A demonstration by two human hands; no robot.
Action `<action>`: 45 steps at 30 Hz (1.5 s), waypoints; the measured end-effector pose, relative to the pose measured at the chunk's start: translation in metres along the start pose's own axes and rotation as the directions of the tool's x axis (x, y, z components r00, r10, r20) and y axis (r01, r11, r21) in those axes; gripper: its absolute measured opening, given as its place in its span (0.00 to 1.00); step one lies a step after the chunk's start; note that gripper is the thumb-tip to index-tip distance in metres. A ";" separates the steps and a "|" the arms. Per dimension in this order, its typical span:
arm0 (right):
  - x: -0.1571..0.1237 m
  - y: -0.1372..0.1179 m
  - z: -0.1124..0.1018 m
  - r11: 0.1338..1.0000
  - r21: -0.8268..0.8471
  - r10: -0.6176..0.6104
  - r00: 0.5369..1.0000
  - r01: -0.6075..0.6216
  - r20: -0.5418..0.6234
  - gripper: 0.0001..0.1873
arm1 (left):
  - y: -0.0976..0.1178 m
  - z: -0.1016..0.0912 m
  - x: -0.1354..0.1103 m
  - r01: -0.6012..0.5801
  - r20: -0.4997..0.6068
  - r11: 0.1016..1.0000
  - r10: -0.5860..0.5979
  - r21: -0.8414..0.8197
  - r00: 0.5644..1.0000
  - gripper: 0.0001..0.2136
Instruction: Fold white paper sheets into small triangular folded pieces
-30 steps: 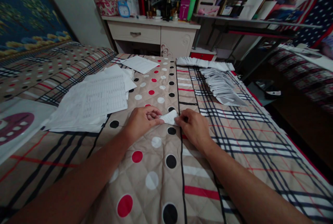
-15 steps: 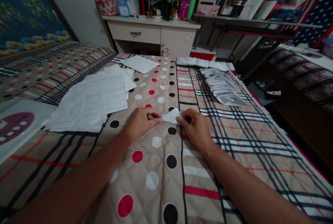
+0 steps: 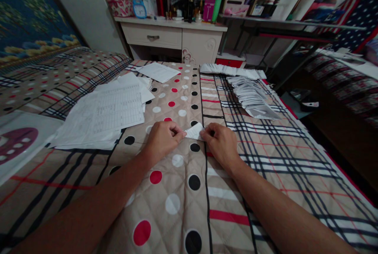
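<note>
A small folded piece of white printed paper (image 3: pixel 195 131) lies between my two hands on the quilted bed cover (image 3: pixel 183 191). My left hand (image 3: pixel 163 139) pinches its left corner with curled fingers. My right hand (image 3: pixel 222 145) pinches its right edge, fingers closed on it. Both forearms reach in from the bottom of the view and rest over the cover.
Loose printed sheets (image 3: pixel 112 110) are piled to the left, and another sheet (image 3: pixel 158 71) lies further back. Rows of folded paper pieces (image 3: pixel 251 96) lie at the right near the bed's edge. A white dresser (image 3: pixel 174 41) with bottles and a cluttered shelf stand behind.
The folded paper has tilted and lifted slightly between the hands as the fingers worked it. Both hands have stayed in nearly the same place.
</note>
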State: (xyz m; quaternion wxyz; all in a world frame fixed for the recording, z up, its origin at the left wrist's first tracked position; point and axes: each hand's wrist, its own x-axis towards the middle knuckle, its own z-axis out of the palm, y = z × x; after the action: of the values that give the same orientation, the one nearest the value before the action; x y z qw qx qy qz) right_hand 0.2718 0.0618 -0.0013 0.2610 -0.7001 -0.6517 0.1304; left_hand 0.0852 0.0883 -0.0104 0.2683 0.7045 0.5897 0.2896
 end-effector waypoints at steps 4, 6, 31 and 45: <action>0.000 0.000 0.000 0.999 -0.003 -0.046 0.999 0.046 0.014 0.09 | 0.000 0.002 -0.001 -0.013 -0.022 1.000 0.012 -0.009 1.000 0.10; 0.001 0.000 0.000 0.998 0.000 -0.067 0.998 0.067 0.017 0.09 | 0.001 0.002 -0.001 -0.012 -0.026 1.000 0.012 -0.023 1.000 0.09; 0.046 -0.010 -0.001 0.745 0.617 -0.268 0.961 0.255 -0.074 0.13 | 0.012 -0.018 0.050 0.190 0.528 0.858 0.107 -0.477 0.842 0.16; 0.060 0.000 0.035 0.612 0.789 0.103 0.986 0.043 -0.133 0.22 | 0.015 0.019 0.048 0.093 0.121 0.836 -0.032 -0.541 0.992 0.17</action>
State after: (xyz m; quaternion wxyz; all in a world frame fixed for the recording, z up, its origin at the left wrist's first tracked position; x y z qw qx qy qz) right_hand 0.2605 0.1276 -0.0206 0.5931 -0.5330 -0.4917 0.3497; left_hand 0.1157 0.1328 -0.0082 0.4982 0.5937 0.4905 0.3984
